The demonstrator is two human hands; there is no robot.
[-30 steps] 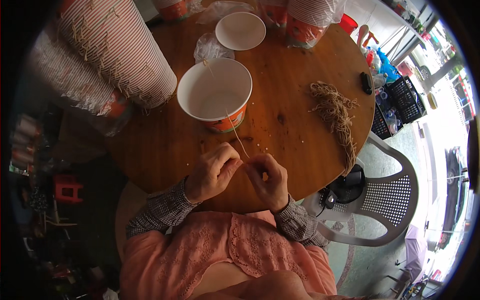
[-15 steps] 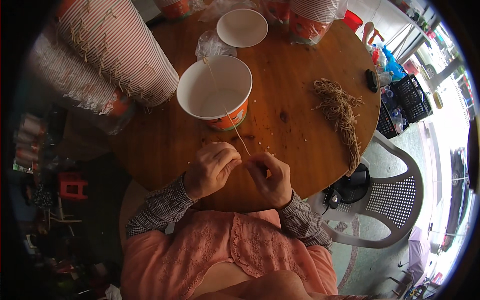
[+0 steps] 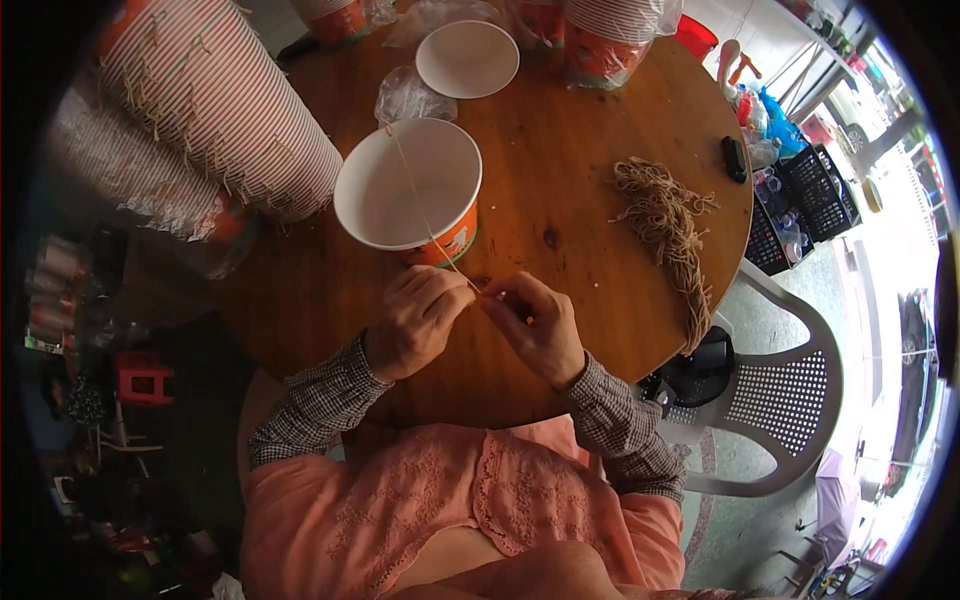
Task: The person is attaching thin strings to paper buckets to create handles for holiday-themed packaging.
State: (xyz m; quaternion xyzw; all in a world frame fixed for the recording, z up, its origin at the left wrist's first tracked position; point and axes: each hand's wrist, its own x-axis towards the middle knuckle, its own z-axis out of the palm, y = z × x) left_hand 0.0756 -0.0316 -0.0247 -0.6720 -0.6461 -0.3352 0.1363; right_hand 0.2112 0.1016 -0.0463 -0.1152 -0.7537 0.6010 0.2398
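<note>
A white-lined paper bucket (image 3: 400, 190) with an orange outside stands on the round wooden table. A thin string (image 3: 425, 215) runs from its far rim, across the mouth and over the near rim, to my hands. My left hand (image 3: 422, 318) is closed, pinching the string just in front of the bucket. Close beside it, my right hand (image 3: 540, 325) pinches the string's near end between thumb and forefinger. The fingertips almost meet; the string's exact end is too small to make out. To the right lies a bundle of loose tan strings (image 3: 665, 215).
A tall leaning stack of paper buckets (image 3: 230, 110), with string bits along it, is at left beside a plastic-wrapped stack (image 3: 140, 180). Behind the bucket are crumpled plastic (image 3: 410, 97) and another white tub (image 3: 467, 58). A grey chair (image 3: 785, 400) stands at right.
Both hands have moved forward, nearer the bucket, still pinching the string. The view has shifted slightly, so the table things appear a little further left.
</note>
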